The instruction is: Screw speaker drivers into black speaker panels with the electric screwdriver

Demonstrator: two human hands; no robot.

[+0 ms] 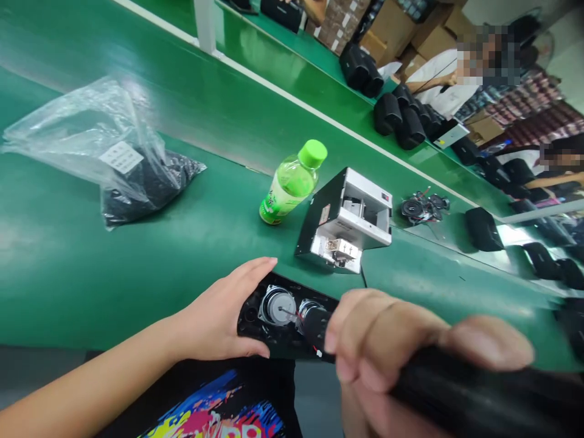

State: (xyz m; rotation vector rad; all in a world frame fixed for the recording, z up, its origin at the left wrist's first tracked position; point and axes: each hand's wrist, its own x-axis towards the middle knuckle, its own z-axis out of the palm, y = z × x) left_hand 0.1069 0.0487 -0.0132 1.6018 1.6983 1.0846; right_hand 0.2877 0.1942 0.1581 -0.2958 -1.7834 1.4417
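Observation:
My left hand (223, 310) is wrapped round the left end of a black speaker housing (285, 283), thumb along the near edge and fingers on the far edge. Two round speaker drivers with silver frames sit inside; the nearer-left driver (279, 306) shows fully, while the other is partly covered. My right hand (387, 334) grips a black electric screwdriver (314, 325) that points left over the housing. Its thin bit shows in front of the left driver; whether it touches a screw I cannot tell. Thin wires with a small white connector (319, 353) lie by the housing's near edge.
A clear plastic bag (150, 182) of small black parts lies at left. Beyond the housing stand a green-capped bottle (292, 182) and a screw feeder (349, 219). Loose speaker drivers (422, 208) and black speaker housings (483, 230) are at right. Co-workers sit across the line.

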